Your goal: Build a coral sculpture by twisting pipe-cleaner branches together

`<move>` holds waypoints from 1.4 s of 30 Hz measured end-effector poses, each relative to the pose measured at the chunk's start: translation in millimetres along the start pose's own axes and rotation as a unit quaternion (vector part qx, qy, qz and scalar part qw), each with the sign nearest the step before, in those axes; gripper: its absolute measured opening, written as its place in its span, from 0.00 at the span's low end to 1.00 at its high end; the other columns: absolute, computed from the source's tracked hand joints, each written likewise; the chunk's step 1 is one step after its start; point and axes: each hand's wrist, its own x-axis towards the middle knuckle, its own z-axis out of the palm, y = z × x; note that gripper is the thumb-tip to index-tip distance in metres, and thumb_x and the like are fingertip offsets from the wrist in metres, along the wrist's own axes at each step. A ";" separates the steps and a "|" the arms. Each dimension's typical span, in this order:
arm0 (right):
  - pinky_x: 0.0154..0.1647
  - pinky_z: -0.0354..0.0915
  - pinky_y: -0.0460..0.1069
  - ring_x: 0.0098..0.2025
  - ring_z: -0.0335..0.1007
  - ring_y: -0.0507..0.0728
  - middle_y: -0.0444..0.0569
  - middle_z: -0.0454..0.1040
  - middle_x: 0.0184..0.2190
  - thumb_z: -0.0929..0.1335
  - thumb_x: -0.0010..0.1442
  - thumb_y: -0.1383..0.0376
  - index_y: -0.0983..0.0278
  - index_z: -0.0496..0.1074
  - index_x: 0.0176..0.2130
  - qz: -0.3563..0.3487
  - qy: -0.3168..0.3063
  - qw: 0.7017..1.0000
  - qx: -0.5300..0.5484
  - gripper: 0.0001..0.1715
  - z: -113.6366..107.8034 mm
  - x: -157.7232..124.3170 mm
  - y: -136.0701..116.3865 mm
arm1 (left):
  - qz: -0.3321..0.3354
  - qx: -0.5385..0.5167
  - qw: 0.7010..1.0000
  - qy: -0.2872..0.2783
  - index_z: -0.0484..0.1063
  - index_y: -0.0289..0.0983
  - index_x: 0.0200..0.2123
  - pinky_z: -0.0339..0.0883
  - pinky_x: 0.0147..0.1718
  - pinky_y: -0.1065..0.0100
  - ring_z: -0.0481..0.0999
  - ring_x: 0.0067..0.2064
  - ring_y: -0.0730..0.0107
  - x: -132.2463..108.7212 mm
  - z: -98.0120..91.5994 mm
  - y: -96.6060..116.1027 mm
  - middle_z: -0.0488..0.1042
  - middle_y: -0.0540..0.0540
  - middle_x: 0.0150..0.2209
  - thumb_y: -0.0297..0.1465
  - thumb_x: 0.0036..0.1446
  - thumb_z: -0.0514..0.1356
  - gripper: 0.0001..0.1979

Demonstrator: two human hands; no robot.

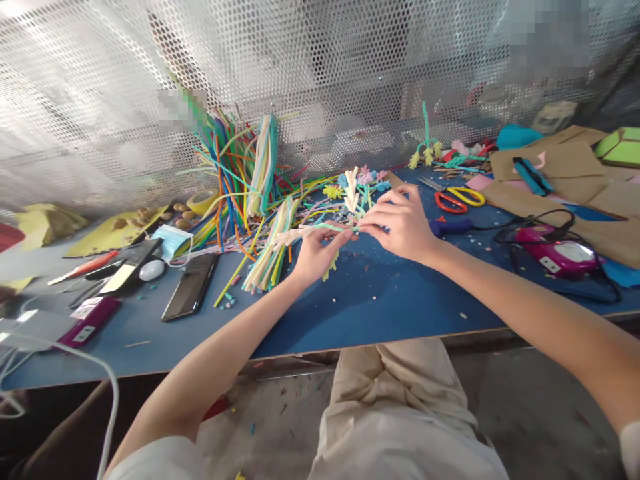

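Observation:
My left hand (314, 252) is closed around a small bundle of pastel pipe-cleaner pieces (300, 233), held just above the blue table (380, 300). My right hand (400, 223) pinches the same bundle from the right, fingertips meeting the left hand's at the light green stem. Just behind the hands stands a cluster of pipe-cleaner flowers (356, 183) in white, pink, yellow and blue. A sheaf of pale pipe cleaners (273, 257) lies to the left of my left hand.
A big pile of coloured pipe cleaners (240, 173) leans against the perforated metal screen. A black phone (191, 287), a face mask (169, 239), tape roll (203, 200), orange-yellow scissors (457, 198), a pink glue gun (563, 253) with cable, and brown cardboard (565, 180) lie around.

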 end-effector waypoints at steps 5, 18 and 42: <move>0.55 0.59 0.61 0.49 0.72 0.62 0.45 0.86 0.45 0.69 0.72 0.56 0.53 0.85 0.44 -0.016 -0.027 0.999 0.007 0.13 5.6 -1.6 -0.2 | 0.016 0.047 0.999 0.013 0.85 0.40 0.36 0.74 0.45 0.62 0.82 0.43 0.61 1.0 -2.4 -0.3 0.85 0.44 0.41 0.51 0.63 0.67 0.20; 0.46 0.73 0.56 0.38 0.81 0.60 0.52 0.85 0.37 0.74 0.62 0.42 0.61 0.81 0.42 0.240 0.077 0.899 0.359 0.26 5.2 4.8 6.9 | -0.049 -0.142 0.987 -0.055 0.84 0.41 0.48 0.74 0.42 0.58 0.81 0.41 0.59 15.0 -11.4 -22.0 0.84 0.39 0.43 0.65 0.67 0.42 0.42; 0.35 0.64 0.53 0.30 0.67 0.55 0.47 0.81 0.30 0.78 0.56 0.45 0.60 0.84 0.33 0.246 0.129 0.914 0.297 0.21 20.8 0.0 -4.7 | -0.188 -0.321 0.924 -0.090 0.82 0.38 0.35 0.69 0.34 0.67 0.70 0.29 0.76 5.5 8.8 -3.7 0.80 0.47 0.36 0.48 0.47 0.78 0.21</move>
